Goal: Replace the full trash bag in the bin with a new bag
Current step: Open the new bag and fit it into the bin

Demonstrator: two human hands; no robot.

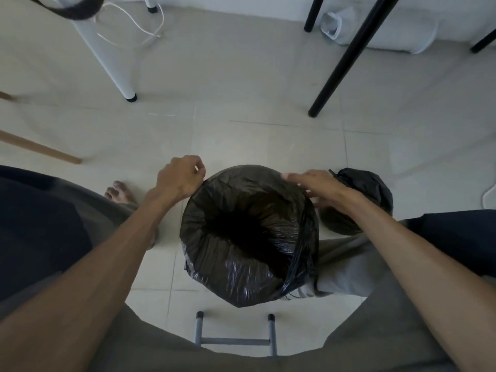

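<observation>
**New liner fitted over the bin mouth, seen from above**

A round bin is shown on the tiled floor between the seated person's knees, its walls hidden by a black new bag that lines the inside and is folded outward over the rim. The left hand is closed in a loose fist at the far-left edge of the rim, the bag's edge being pinched between thumb and fingers. The right hand is laid at the far-right edge of the rim with fingers partly spread and curled over the plastic; whether the film is actually gripped cannot be told. A tied, full trash bag is seen on the floor just beside the bin, to its right and partly hidden behind the right forearm. A bare foot is visible left of the bin. A white table leg and a black leg stand farther off, and grey stool legs appear nearest the viewer.
</observation>
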